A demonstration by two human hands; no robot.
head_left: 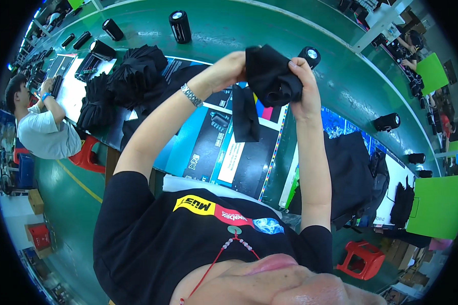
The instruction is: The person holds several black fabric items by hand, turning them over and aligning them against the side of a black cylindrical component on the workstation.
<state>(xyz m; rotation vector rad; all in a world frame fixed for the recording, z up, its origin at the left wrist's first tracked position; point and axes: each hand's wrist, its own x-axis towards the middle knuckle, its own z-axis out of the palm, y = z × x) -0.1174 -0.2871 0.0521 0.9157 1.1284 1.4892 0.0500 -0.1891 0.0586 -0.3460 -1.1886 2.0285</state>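
A piece of black cloth [270, 71], folded and bunched, is held up over the table between both hands. My left hand [230, 68] grips its left edge, with the fingers mostly hidden behind the fabric. At its right edge my right hand [306, 87] pinches the cloth, thumb on the near side. A flat black fabric strip [246, 116] hangs or lies just below the held cloth; I cannot tell whether the two are joined. Under them printed sheets [198, 147] in blue and black cover the table.
Heaps of black fabric [137, 71] lie to the left, and a larger black cloth pile [348, 173] to the right. Black cylindrical speakers [180, 26] stand on the green surface beyond. A person [48, 122] works at the far left. Red stools [360, 259] are nearby.
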